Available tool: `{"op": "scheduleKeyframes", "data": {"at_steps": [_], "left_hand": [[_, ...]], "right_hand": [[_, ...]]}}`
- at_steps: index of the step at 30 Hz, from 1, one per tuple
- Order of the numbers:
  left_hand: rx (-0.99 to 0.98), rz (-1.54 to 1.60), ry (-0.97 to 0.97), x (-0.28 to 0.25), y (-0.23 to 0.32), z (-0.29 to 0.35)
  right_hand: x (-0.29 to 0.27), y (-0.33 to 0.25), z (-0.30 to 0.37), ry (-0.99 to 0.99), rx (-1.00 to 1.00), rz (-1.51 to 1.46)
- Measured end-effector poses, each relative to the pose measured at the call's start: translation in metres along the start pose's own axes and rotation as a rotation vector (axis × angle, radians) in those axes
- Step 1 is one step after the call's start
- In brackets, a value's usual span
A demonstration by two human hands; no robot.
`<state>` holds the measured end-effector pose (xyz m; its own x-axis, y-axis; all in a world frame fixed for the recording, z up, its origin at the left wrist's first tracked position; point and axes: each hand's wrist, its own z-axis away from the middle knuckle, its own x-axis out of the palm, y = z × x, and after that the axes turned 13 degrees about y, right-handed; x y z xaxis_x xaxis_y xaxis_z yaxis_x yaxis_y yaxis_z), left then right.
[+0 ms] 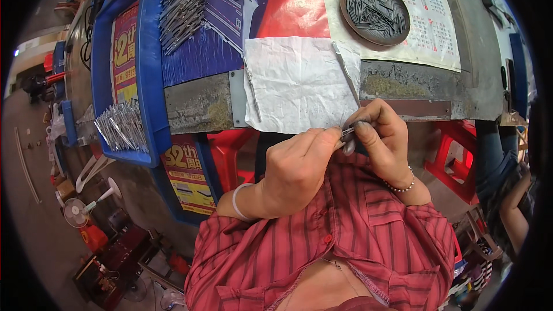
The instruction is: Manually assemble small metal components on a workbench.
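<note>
In front of my chest my two hands meet just off the near edge of a white cloth [294, 80]. My left hand [302, 161] is closed, pinching a slim metal piece [347, 132] between thumb and finger. The darkened fingertips of my right hand [383, 138] grip the same piece from the other side; most of it is hidden by the fingers. A thin silvery metal tool [252, 89] lies along the cloth's left side. Along its right side lies a longer flat metal tool [344, 70], its lower end running toward my right hand.
Beyond the cloth, a round brown dish [348, 23] holds many short dark rods. Piles of slim metal tools [183, 11] lie at the far left. A blue tray [102, 52] beside them holds another bundle [122, 126]. Red stools [455, 158] stand below the table.
</note>
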<state>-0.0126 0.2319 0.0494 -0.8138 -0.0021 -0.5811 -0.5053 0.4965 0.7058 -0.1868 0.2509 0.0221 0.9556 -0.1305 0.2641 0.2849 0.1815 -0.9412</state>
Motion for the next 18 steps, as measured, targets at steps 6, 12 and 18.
{"op": "scheduleKeyframes", "data": {"at_steps": [6,12,18], "left_hand": [[-0.035,0.019,-0.054,-0.001,0.003,-0.004],[-0.114,0.032,0.002,-0.012,-0.004,-0.007],[-0.354,0.123,0.033,-0.028,-0.013,0.001]], "right_hand": [[-0.005,-0.003,0.001,0.024,0.045,0.013],[-0.044,-0.025,-0.026,0.193,-0.406,0.603],[-0.051,-0.029,-0.072,-0.005,-0.673,1.101]]}}
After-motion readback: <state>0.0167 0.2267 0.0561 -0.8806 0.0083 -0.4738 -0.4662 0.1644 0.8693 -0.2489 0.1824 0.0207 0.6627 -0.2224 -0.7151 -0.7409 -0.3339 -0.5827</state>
